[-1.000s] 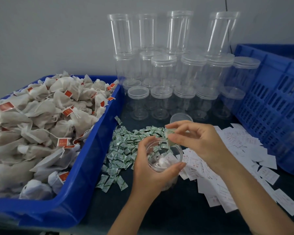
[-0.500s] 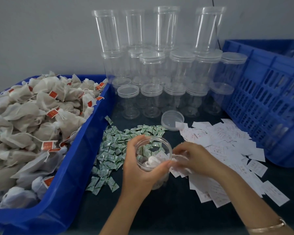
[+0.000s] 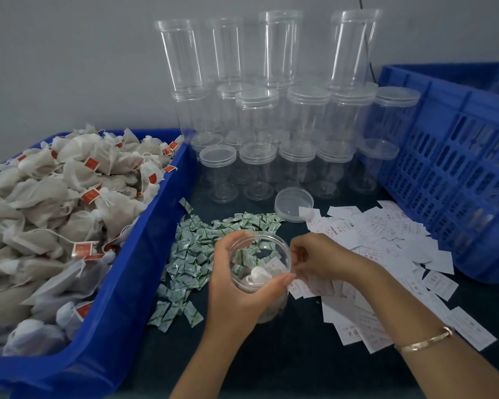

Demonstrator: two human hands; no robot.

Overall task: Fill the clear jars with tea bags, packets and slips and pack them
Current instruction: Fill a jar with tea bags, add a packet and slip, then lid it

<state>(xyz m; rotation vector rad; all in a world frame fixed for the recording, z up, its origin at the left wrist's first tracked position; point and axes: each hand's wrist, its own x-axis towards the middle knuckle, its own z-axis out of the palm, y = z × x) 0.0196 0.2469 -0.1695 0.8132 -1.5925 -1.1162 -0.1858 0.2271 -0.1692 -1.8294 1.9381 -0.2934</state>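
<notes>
Left hand (image 3: pixel 236 286): wraps the open jar (image 3: pixel 267 249) round its wall, between packets and slips; a tea bag shows inside.
Right hand (image 3: pixel 323 260): fingers curled beside the jar's rim, over the paper slips (image 3: pixel 386 246); whether it pinches one cannot be told.
Handling: jar likely light, smooth, thin-walled; grasp mid-wall, gently.
Middle ground: green packets (image 3: pixel 190 254), loose lid (image 3: pixel 293 203).
Far: tea bags (image 3: pixel 69 211), stacked empty jars (image 3: pixel 258 171).

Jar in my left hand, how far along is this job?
Done: the jar holds tea bags and a green packet. In hand: left hand grips it, right hand is at the slips. Left: a lid lies loose, rows of empty jars wait.
</notes>
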